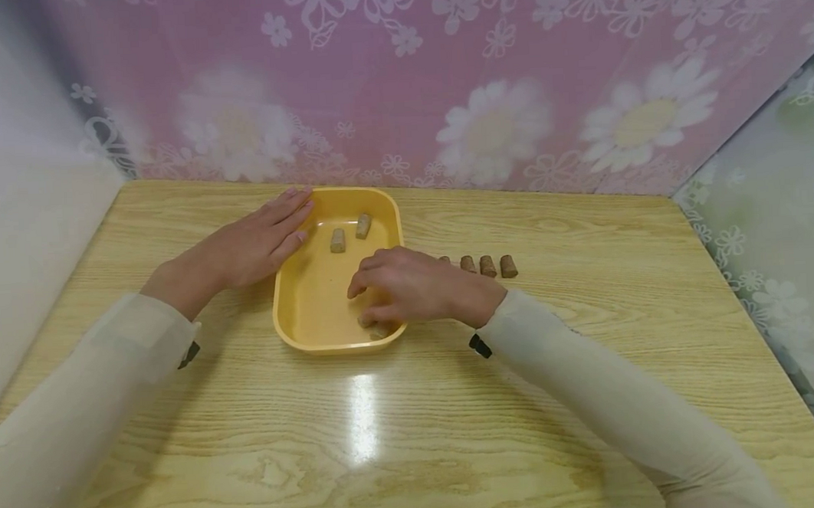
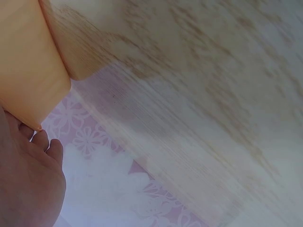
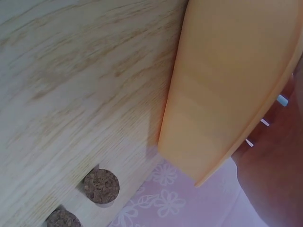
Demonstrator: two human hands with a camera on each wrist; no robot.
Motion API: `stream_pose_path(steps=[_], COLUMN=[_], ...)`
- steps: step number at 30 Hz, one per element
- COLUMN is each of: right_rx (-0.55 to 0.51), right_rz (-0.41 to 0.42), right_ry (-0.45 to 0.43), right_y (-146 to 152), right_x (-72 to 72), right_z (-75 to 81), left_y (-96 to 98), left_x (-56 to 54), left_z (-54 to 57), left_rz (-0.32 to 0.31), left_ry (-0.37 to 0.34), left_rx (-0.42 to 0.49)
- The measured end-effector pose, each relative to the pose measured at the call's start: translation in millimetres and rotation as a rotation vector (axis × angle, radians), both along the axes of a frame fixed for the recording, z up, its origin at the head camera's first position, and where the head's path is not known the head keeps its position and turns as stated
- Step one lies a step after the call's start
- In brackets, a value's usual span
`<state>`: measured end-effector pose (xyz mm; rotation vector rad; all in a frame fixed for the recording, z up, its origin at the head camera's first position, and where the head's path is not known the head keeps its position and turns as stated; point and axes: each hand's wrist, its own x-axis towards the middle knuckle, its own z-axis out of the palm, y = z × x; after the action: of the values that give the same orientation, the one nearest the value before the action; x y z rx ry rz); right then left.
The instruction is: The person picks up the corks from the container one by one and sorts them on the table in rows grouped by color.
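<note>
A yellow plastic tray (image 1: 313, 309) lies on the table with two corks in its far half, a left one (image 1: 337, 241) and a right one (image 1: 362, 226). My left hand (image 1: 257, 243) rests over the tray's left rim, fingers extended; the left wrist view shows its fingertips at the tray edge. Reaching over the right rim, my right hand (image 1: 412, 284) is inside the tray with loosely bent, parted fingers. Below its thumb, near the front right corner, more cork (image 1: 379, 330) shows, partly hidden by the hand. No cork is visible between the fingers.
Right of the tray, several darker corks stand in a row on the wooden table (image 1: 590, 313), the rightmost cork (image 1: 509, 266) farthest from the tray; my right wrist partly covers the row. A pink floral curtain (image 1: 385, 94) hangs behind the table's far edge.
</note>
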<state>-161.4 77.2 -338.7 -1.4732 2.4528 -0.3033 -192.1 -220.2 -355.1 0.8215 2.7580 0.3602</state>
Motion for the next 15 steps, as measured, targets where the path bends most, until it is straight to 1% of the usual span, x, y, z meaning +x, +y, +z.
stream_pose_path(steps=[10,15], right_rx=[0.045,0.049], right_rz=[0.001,0.022], right_ry=[0.013,0.018], right_y=[-3.8,-5.6], right_x=[0.5,-0.2], right_z=[-1.4,-2.2], left_y=[0.9,0.8], left_x=[1.2,1.6], left_z=[0.7,0.9], left_rz=[-0.003,0.000], left_ry=[0.026,0.023], left_rx=[0.012,0.011])
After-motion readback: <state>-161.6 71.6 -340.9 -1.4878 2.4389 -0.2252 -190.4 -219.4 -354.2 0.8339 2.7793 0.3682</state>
